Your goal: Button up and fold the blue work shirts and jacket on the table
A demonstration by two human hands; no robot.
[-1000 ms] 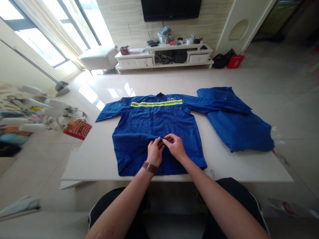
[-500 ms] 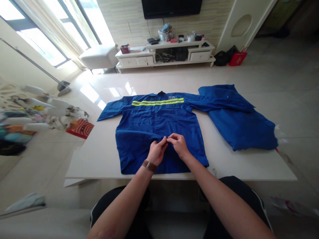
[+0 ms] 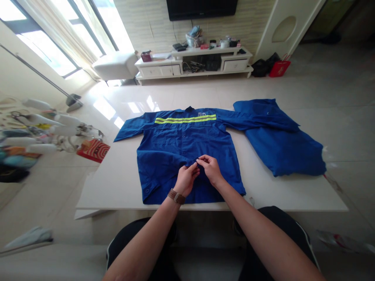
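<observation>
A blue work jacket (image 3: 202,136) with a yellow and grey reflective stripe across the chest lies front up on the white table (image 3: 108,179), collar away from me. At its front placket, below the visible button, my left hand (image 3: 187,177) pinches the cloth. My right hand (image 3: 209,168) grips the same spot from the right, its fingertips close to the left thumb. Whether a button sits between the fingers is too small to tell. The lower left front of the jacket is lifted into folds. A brown-strapped watch is on my left wrist.
Another folded blue garment (image 3: 287,150) lies at the table's right, under the jacket's sleeve. Sewing thread cones (image 3: 43,121) and a red patterned box (image 3: 93,150) stand at the left. Beyond the table are a white TV cabinet (image 3: 158,71) and a red bag (image 3: 279,68).
Both hands stay at the placket; the fingertips have shifted slightly, with a bit of dark cloth now showing raised between them. The jacket has hardly moved.
</observation>
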